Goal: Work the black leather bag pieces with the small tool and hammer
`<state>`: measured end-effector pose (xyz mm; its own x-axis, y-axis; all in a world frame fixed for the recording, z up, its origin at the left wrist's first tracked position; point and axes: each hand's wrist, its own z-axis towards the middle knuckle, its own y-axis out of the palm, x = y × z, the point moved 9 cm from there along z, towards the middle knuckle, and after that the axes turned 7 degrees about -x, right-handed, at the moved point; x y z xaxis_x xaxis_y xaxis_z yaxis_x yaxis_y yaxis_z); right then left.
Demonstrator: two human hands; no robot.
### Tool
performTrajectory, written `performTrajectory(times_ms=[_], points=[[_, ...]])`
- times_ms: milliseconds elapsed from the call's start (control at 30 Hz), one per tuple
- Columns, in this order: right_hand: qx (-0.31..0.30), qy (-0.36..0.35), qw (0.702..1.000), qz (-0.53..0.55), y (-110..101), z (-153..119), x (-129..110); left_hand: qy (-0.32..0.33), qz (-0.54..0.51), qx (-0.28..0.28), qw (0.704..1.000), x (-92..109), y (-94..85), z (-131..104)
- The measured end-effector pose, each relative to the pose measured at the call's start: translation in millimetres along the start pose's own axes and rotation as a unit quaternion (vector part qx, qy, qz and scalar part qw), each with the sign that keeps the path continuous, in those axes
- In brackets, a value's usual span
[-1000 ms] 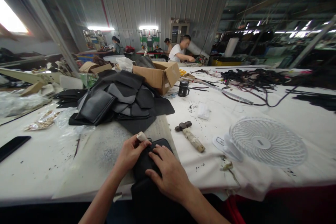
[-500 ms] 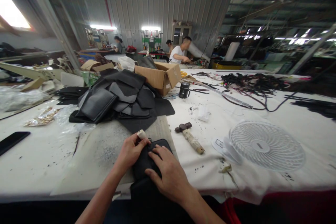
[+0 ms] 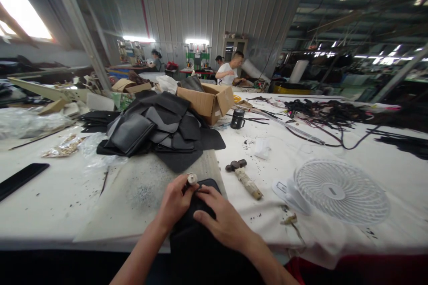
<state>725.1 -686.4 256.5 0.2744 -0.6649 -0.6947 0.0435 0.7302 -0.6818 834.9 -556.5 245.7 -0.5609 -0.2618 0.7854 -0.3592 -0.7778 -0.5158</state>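
My left hand (image 3: 174, 202) is closed round a hand punch (image 3: 192, 179), held upright with its pale round top showing. The punch's lower end is hidden behind my fingers, above a black leather-like piece (image 3: 213, 183) with rounded corners. On that piece my right hand (image 3: 225, 222) rests with fingers stretched out, its fingertips close to the left hand. The black piece lies at the front edge of the table, partly over a pale board (image 3: 127, 213) marked with many small dents. To the right lies a hammer (image 3: 247, 180) with a wrapped handle.
A heap of black leather-like pieces (image 3: 160, 120) lies beyond my hands, with a cardboard box (image 3: 200, 102) behind it. A white fan (image 3: 341, 191) lies at the right; a phone (image 3: 23, 180) lies at the left. A black mug (image 3: 237, 119) stands farther back. A co-worker (image 3: 227, 72) works across the table.
My left hand has tipped the punch more upright, so its round top now faces me. The right fingers have drawn closer to the left hand. The view has shifted slightly.
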Motion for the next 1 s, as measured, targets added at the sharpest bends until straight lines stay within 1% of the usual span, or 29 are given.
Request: performTrajectory(times_ms=[33,67,100,133,167,200,233,267,300,367,467,533,600,667,700,733,767,800,833,867,900,967,1000], points=[[0.031,0.005,1.000,-0.006,-18,-1,5,0.008,0.003,-0.002,1.000,1,0.5,-1],[0.075,0.024,0.996,-0.040,-40,-3,14,0.014,0.004,-0.003,1.000,2,0.9,-2],[0.121,0.063,0.986,-0.099,-61,-7,26,0.019,0.003,-0.004,1.000,3,1.1,-2],[0.151,0.119,0.966,-0.171,-79,-12,40,0.022,0.001,-0.004,1.000,3,1.3,-2],[0.152,0.185,0.942,-0.236,-91,-15,56,0.025,-0.001,-0.005,1.000,3,1.5,-2],[0.127,0.248,0.918,-0.284,-96,-18,73,0.027,-0.002,-0.004,1.000,3,1.5,-2],[0.093,0.300,0.898,-0.309,-98,-20,89,0.028,-0.004,-0.003,1.000,2,1.5,-2],[0.065,0.336,0.885,-0.316,-97,-22,102,0.029,-0.007,-0.002,1.000,2,1.4,-2],[0.051,0.354,0.880,-0.312,-95,-22,110,0.030,-0.010,-0.002,1.000,1,1.4,-2],[0.057,0.358,0.885,-0.292,-93,-18,116,0.031,-0.017,-0.001,0.999,1,1.3,-3],[0.068,0.349,0.902,-0.244,-95,-9,114,0.032,-0.024,0.003,0.999,1,0.2,-4],[0.060,0.335,0.919,-0.200,-100,-4,102,0.034,-0.027,0.006,0.999,1,-0.7,-4],[0.056,0.294,0.946,-0.125,-106,-1,74,0.034,-0.025,0.005,0.999,1,-0.8,-4],[0.069,0.214,0.974,-0.011,-113,1,29,0.032,-0.019,0.003,0.999,1,-0.6,-4],[0.082,0.164,0.982,0.035,-117,1,3,0.030,-0.017,0.004,0.999,1,-0.8,-4],[0.096,0.116,0.987,0.053,-121,1,-24,0.029,-0.016,0.007,0.999,1,-1.3,-4],[0.109,0.072,0.991,0.043,-123,1,-49,0.029,-0.016,0.010,0.999,1,-2.0,-4],[0.115,0.041,0.992,0.008,-121,1,-70,0.030,-0.018,0.012,0.999,2,-2.6,-4],[0.110,0.019,0.993,-0.031,-114,2,-85,0.032,-0.021,0.013,0.999,3,-2.9,-4],[0.093,0.009,0.994,-0.061,-104,4,-93,0.035,-0.024,0.012,0.999,4,-3.1,-5],[0.068,0.011,0.995,-0.077,-91,8,-94,0.037,-0.027,0.010,0.999,4,-3.2,-5],[0.022,0.043,0.995,-0.083,-71,15,-82,0.038,-0.027,0.008,0.999,6,-3.7,-6],[0.011,0.062,0.994,-0.084,-68,19,-76,0.039,-0.025,0.008,0.999,6,-4.0,-7]])
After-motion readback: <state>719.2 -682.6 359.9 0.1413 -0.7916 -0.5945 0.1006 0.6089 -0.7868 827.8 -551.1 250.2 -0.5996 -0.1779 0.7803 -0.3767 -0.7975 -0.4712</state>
